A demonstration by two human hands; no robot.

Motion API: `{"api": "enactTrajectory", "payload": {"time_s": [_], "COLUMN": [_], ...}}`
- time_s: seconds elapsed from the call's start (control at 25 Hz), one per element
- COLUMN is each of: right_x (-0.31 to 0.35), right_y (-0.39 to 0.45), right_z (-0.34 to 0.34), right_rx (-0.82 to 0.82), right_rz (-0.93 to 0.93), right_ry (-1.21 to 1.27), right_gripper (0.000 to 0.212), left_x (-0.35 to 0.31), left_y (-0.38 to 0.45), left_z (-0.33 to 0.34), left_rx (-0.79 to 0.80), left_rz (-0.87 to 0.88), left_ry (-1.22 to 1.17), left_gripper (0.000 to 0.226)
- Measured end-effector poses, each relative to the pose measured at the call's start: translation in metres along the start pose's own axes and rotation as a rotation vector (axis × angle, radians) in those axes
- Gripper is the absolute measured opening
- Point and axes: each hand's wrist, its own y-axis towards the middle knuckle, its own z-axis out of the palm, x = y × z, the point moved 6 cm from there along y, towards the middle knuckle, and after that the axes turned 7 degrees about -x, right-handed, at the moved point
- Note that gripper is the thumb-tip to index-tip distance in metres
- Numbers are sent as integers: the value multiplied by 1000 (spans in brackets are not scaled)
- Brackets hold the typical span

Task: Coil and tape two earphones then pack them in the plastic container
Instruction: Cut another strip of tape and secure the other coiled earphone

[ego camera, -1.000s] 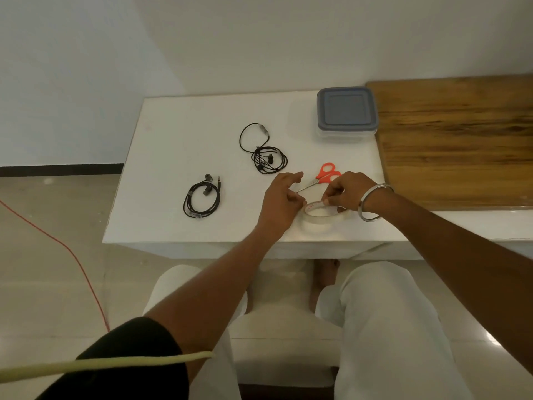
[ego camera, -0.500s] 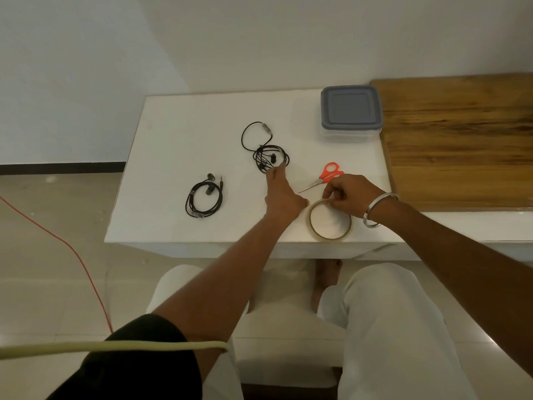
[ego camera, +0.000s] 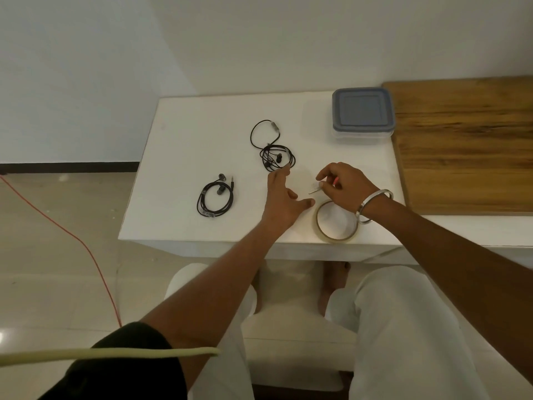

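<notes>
**Inspector A:** Head view, the only one. Risks first. The right hand (ego camera: 344, 183) pinches a small clear piece of cut tape (ego camera: 315, 186) between thumb and forefinger. My judgement: a loose strip like that can fold on itself or stick to the fingers before it reaches the cord. The red-handled scissors (ego camera: 334, 182) lie mostly hidden under that hand; a sleeve or wrist could catch them.

**Inspector B:** And the left hand (ego camera: 281, 197)?

**Inspector A:** Fingers straight, holding nothing, one fingertip touching the near edge of the loosely coiled black earphone (ego camera: 277, 160). That bundle has a loop trailing away from it toward the wall. If taped as it lies, I judge the loop would spring free.

**Inspector B:** The other items?

**Inspector A:** The neatly coiled black earphone (ego camera: 215, 197) lies to the left, well apart from both hands, apparently already bound with clear tape. The clear plastic container with grey lid (ego camera: 362, 114) stands shut at the far side of the white table (ego camera: 187, 134), beside the wooden board (ego camera: 467, 145). The clear tape roll (ego camera: 336, 222) lies flat near the front edge, just below the right wrist.
</notes>
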Motion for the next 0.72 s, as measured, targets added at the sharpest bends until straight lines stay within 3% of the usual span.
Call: {"api": "enactTrajectory", "payload": {"time_s": [0.2, 0.4, 0.56, 0.72], "right_x": [12, 15, 13, 11], "right_y": [8, -2, -3, -1], "right_z": [11, 23, 19, 15], "right_rx": [3, 206, 277, 288], "right_rz": [35, -35, -48, -39], "right_ry": [-27, -148, -217, -231], "right_gripper": [12, 19, 19, 18], "left_x": [7, 6, 5, 6], "left_y": [3, 1, 1, 0], "left_z": [-11, -11, -16, -21], "left_rx": [60, 66, 134, 139], "left_rz": [-32, -5, -38, -128], "left_ry": [-14, -48, -108, -252], "left_gripper": [83, 82, 82, 53]}}
